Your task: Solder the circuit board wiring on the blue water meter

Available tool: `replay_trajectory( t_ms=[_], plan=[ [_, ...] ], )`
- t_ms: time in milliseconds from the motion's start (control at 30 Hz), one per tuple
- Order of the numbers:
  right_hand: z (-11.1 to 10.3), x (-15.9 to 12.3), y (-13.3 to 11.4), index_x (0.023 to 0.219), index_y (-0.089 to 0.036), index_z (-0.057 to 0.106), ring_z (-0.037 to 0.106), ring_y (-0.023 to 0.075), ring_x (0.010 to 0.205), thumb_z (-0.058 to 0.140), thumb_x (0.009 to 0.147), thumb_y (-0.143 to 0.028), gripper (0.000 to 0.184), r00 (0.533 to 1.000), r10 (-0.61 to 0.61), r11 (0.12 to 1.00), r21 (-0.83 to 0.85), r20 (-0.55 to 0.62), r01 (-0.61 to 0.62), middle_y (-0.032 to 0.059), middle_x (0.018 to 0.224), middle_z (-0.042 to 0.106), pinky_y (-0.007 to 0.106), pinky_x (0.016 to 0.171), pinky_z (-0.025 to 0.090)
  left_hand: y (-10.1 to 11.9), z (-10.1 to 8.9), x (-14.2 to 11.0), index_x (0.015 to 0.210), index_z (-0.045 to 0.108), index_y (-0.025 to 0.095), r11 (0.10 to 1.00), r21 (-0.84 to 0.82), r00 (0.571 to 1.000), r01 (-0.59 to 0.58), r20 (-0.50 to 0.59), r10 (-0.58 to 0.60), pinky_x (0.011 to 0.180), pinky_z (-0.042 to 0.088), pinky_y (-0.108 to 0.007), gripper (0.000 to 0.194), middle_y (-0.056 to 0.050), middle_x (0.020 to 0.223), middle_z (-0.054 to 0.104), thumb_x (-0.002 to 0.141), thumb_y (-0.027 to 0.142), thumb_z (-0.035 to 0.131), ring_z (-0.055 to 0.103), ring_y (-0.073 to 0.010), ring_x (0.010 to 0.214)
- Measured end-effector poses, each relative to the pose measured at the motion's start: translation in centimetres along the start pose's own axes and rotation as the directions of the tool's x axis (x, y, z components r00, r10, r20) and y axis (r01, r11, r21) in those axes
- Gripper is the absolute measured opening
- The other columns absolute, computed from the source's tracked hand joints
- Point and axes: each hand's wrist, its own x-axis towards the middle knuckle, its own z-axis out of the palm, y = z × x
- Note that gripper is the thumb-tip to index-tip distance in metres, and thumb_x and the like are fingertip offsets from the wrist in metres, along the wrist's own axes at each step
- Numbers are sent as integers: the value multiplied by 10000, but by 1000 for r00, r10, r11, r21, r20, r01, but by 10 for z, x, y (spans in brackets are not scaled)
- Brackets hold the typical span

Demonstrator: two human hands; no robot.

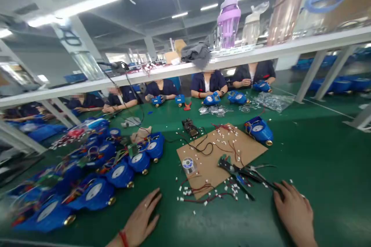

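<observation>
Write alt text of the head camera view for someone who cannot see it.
A person's left hand and right hand are over a green workbench, the right by dark-handled tools lying partly on a brown sheet amid loose wires. Blue dial meters crowd the left; opposite, co-workers show beneath a shelf holding bottles.

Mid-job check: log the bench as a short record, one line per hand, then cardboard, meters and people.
Left hand: fingers spread, nothing visible held, right of the clustered blue meters
Right hand: fingers at the end of a black-handled tool; grip unclear
Cardboard sheet: bears a solder spool and white-ended red leads
Meters: cluster at left; lone blue meter by the cardboard's right corner
People: several across the green bench, in dark tops
</observation>
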Motion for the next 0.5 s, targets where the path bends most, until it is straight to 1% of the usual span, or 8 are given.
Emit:
replay_trajectory(
  t_ms=[33,67,100,133,200,300,400,500],
  plan=[
    [-2,-1,0,1131,-229,603,435,317,1224,350,830,-383,423,1000,-12,1000,4,-6,12,112,1277,521,536,988,314,4,-4,-1,1409,343,302,999,-5,996,49,-76,-49,1093,327,-340,530,-3,1492,304,883,356,388,337,-194,1339],
    [-5,-1,1,1105,-222,613,439,318,1213,357,836,-374,401,1000,-22,1000,6,-9,22,118,1277,516,532,982,313,7,-6,-1,1390,377,253,992,-12,981,128,-144,-129,1098,318,-364,509,-35,1478,333,894,367,369,345,-207,1334],
    [-7,-1,3,1077,-214,622,443,318,1202,368,841,-371,381,999,-35,999,10,-4,35,122,1279,508,527,977,314,9,-7,-1,1370,404,209,979,-20,961,203,-186,-203,1100,311,-382,502,-63,1460,362,901,381,352,360,-218,1324],
    [-8,0,7,1043,-208,632,446,320,1190,384,843,-377,361,998,-54,998,18,16,54,125,1279,501,523,967,318,11,-6,-2,1344,431,174,969,-26,949,247,-194,-248,1104,298,-396,502,-85,1443,384,903,396,343,370,-229,1315],
    [-9,4,19,960,-200,649,454,320,1166,428,833,-409,329,989,-115,992,61,89,110,127,1267,496,503,938,344,13,-2,-4,1311,469,153,960,-41,947,278,-157,-281,1114,270,-387,494,-90,1427,406,913,404,318,383,-226,1301],
    [-8,13,34,836,-186,649,472,313,1121,486,806,-463,323,958,-226,968,150,175,201,131,1227,508,460,897,380,14,7,-12,1336,447,190,938,-63,929,340,-133,-346,1115,252,-370,493,-54,1426,416,917,410,309,364,-210,1311],
    [-4,19,39,789,-170,623,485,309,1092,487,808,-469,329,949,-284,948,187,140,256,135,1196,525,465,907,367,16,13,-21,1355,423,221,912,-85,905,401,-118,-409,1110,237,-386,506,-34,1439,401,914,445,318,332,-216,1330],
    [-2,19,37,813,-162,605,497,314,1078,454,831,-451,326,952,-292,940,212,89,268,144,1172,544,494,905,358,22,16,-28,1363,409,242,886,-103,879,453,-112,-463,1098,229,-412,516,-30,1449,386,916,478,308,310,-229,1341]
  ],
)
